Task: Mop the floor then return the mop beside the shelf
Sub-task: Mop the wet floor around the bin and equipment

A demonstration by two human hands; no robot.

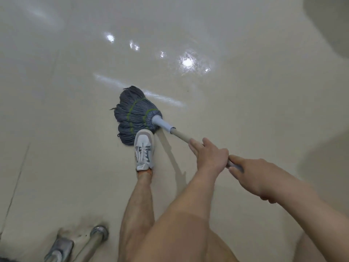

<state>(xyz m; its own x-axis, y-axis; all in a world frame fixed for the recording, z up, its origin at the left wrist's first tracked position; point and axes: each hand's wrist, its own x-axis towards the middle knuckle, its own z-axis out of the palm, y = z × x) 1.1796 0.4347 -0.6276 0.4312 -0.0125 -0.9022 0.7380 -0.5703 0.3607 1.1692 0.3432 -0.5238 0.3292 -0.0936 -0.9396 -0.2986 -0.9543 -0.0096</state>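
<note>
1. We held the mop (137,115) with both hands on its pale handle (181,136), which ran from the lower right up to the left toward the head.
2. Our left hand (209,157) was the forward one, fingers curled shut around the handle; its forearm crossed over from the lower middle of the view.
3. Our right hand (251,176) gripped the handle just behind the left, closed around it, so that only a short piece of handle showed between the two.
4. The grey string head, banded with green stitching, lay spread flat on the floor (245,110), near the middle of the view.
5. Our white shoe (144,150) stood just beside the head, its toe touching or overlapping the near strands; we could not tell which.
6. Open floor lay ahead and to both sides of the mop, pale and glossy, with bright light reflections beyond the head.
7. A thin dark seam line (17,186) ran along the floor at the far left.
8. Metal legs (96,237) of some furniture stood at the lower left edge, well apart from the mop head.
9. A dark blurred shape (332,25) filled the upper right corner; we could not tell what it was.
</note>
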